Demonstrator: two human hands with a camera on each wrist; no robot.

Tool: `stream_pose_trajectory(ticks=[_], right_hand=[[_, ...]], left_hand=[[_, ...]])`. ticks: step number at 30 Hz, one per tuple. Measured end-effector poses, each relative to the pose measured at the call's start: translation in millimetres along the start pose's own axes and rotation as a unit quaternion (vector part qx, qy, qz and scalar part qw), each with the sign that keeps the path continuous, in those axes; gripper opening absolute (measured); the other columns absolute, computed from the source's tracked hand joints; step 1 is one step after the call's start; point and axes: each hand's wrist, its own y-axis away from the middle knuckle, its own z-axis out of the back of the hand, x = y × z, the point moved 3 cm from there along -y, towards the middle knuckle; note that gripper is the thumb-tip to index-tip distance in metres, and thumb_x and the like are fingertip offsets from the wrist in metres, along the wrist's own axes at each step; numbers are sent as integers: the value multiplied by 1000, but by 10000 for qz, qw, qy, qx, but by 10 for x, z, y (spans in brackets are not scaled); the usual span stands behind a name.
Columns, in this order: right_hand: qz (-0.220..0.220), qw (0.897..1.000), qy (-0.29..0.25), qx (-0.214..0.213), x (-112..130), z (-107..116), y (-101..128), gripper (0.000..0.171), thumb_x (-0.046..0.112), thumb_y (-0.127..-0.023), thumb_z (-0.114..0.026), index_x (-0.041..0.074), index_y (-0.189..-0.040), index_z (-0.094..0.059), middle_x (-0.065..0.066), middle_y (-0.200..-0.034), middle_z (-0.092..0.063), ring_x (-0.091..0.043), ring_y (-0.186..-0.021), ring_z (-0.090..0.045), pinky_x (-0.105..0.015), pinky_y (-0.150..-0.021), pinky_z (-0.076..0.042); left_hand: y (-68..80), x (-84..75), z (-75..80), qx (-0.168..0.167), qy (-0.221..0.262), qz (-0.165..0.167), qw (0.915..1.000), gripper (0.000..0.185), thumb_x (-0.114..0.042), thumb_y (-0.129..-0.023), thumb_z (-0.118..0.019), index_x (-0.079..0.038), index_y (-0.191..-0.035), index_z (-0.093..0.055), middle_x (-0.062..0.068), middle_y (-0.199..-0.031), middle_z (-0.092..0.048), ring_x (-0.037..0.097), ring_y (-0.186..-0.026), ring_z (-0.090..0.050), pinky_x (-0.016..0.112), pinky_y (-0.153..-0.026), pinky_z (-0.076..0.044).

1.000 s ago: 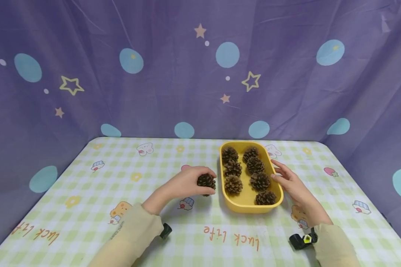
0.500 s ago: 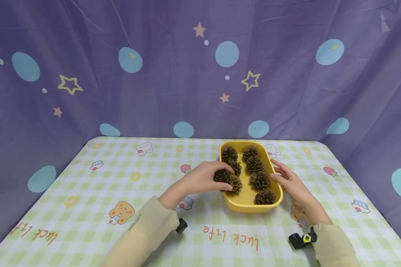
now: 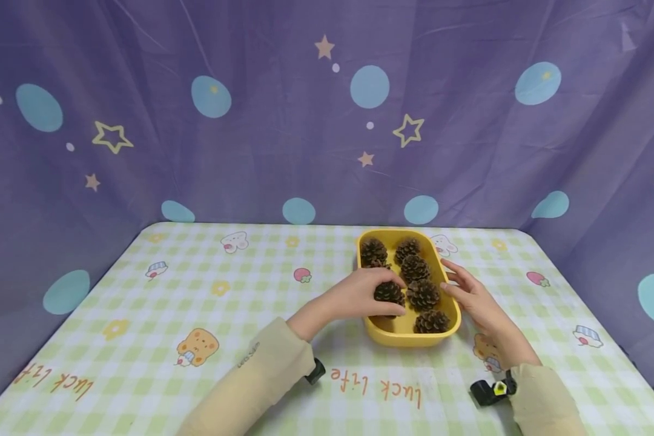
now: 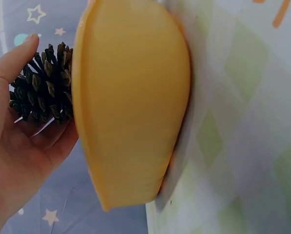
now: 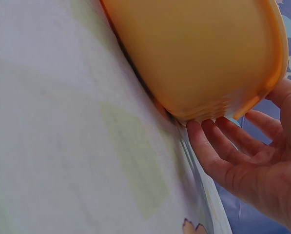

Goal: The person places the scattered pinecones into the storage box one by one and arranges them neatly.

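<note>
My left hand holds a dark brown pine cone between thumb and fingers, over the near left part of a yellow plastic bin. In the left wrist view, this pine cone shows above the bin's rim, partly hidden by the wall. My right hand rests against the bin's right side. Its fingertips touch the outer wall low down and the thumb lies at the rim, as the right wrist view shows. Several pine cones lie in the bin; my left hand covers some on the left.
The bin stands on a table with a green and white checked cloth printed with cartoon figures. A purple curtain with stars and dots hangs behind the table and along both sides. A black wrist strap sits at my right wrist.
My left hand has carried the pine cone rightward from beside the bin, across its left rim and over its inside. The right hand has stayed at the bin's right side.
</note>
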Motion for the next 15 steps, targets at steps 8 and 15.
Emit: stream_pose_trajectory(ticks=[8, 15], right_hand=[[18, 10000, -30, -20, -1, -4, -3, 61, 23, -96, -46, 14, -147, -14, -25, -139, -31, 1, -96, -56, -34, -83, -51], [-7, 10000, -23, -37, 5, -4, -2, 60, 23, -96, -46, 14, -147, -15, -25, -140, -30, 1, -96, -56, -31, -82, -51]], left_hand=[[-34, -16, -131, 205, -267, 83, 9994, 49, -52, -82, -58, -19, -118, -57, -6, -117, -58, 9, -108, -54, 24, -90, -45], [-24, 7, -218, 228, -437, 170, 9986, 49, -54, -85, -53, -21, -120, -55, -6, -120, -56, 11, -114, -51, 27, -95, -43]])
